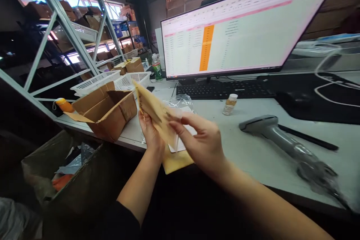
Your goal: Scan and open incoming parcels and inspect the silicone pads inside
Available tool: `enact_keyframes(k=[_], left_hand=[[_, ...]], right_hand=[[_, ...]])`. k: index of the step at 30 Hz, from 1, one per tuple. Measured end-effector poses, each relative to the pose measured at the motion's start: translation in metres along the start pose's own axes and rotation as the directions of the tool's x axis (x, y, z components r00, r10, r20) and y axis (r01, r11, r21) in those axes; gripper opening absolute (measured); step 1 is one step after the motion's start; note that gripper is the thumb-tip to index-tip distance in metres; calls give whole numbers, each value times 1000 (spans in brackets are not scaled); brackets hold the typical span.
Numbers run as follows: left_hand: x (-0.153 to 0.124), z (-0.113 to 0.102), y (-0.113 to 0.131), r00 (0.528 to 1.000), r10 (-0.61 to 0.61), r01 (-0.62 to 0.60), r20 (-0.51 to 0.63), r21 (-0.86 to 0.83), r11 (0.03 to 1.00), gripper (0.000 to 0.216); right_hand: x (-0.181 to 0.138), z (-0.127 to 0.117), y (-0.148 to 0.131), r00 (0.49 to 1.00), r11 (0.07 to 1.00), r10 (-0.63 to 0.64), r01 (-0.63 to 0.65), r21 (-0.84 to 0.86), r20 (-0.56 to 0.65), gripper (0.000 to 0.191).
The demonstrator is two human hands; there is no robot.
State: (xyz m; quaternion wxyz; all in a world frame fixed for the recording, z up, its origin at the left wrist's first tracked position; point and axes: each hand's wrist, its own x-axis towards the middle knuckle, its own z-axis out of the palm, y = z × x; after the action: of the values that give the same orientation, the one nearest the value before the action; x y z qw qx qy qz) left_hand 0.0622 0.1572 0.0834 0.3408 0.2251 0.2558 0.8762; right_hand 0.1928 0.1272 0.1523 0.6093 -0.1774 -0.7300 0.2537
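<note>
A yellow padded envelope (pixel 154 110) is held up and tilted between my two hands, above the front edge of the desk. My left hand (pixel 152 133) is wrapped round its left side from below. With thumb and fingers pinched, my right hand (pixel 201 138) grips its right edge; some motion blur lies there. Below it, a second yellow envelope (pixel 177 163) juts over the desk edge, with a white card or paper (pixel 180 146) on top, partly hidden by my right hand. Behind them lies clear plastic wrapping (pixel 182 100).
An open cardboard box (pixel 112 116) stands left, before white baskets (pixel 95 82). To the right are a small bottle (pixel 230 104), a barcode scanner (pixel 287 146), a keyboard (pixel 219 90) and a monitor (pixel 239 37). A bin (pixel 81 180) with scraps sits below left.
</note>
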Motion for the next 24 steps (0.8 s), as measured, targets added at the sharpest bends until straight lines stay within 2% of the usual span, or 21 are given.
enact_keyframes(k=[2,4,6,8,10,12,13,16,21,24], left_hand=[[-2,-1,4,996,56,-59,74,41,997,65],[-1,-6,12,987,85,-109,140,172,979,76],[1,-10,24,961,217,-263,170,326,908,85],[2,-9,41,874,416,-486,252,414,770,85],[0,0,60,745,513,-665,427,411,623,70],[-3,16,77,636,451,-756,626,388,527,51],[-6,25,84,608,377,-768,699,399,500,41],[-12,45,98,583,196,-766,788,453,455,23],[-25,49,100,525,167,-806,834,425,412,24],[-31,45,98,538,124,-790,834,447,420,25]], right_hand=[[13,-14,-2,994,997,58,-54,51,-88,11],[29,-31,-6,983,996,80,-75,37,-166,10],[43,-47,-12,982,997,58,-65,-32,-182,12],[53,-57,-19,992,991,12,-28,-133,-123,14],[57,-59,-25,1000,972,-23,22,-232,-2,15],[57,-56,-28,991,955,-26,64,-290,134,14],[55,-53,-30,981,951,-17,75,-300,191,13],[50,-48,-34,955,959,35,50,-278,294,10],[47,-54,-38,904,985,141,-88,-148,403,19],[48,-58,-38,885,985,147,-92,-144,442,19]])
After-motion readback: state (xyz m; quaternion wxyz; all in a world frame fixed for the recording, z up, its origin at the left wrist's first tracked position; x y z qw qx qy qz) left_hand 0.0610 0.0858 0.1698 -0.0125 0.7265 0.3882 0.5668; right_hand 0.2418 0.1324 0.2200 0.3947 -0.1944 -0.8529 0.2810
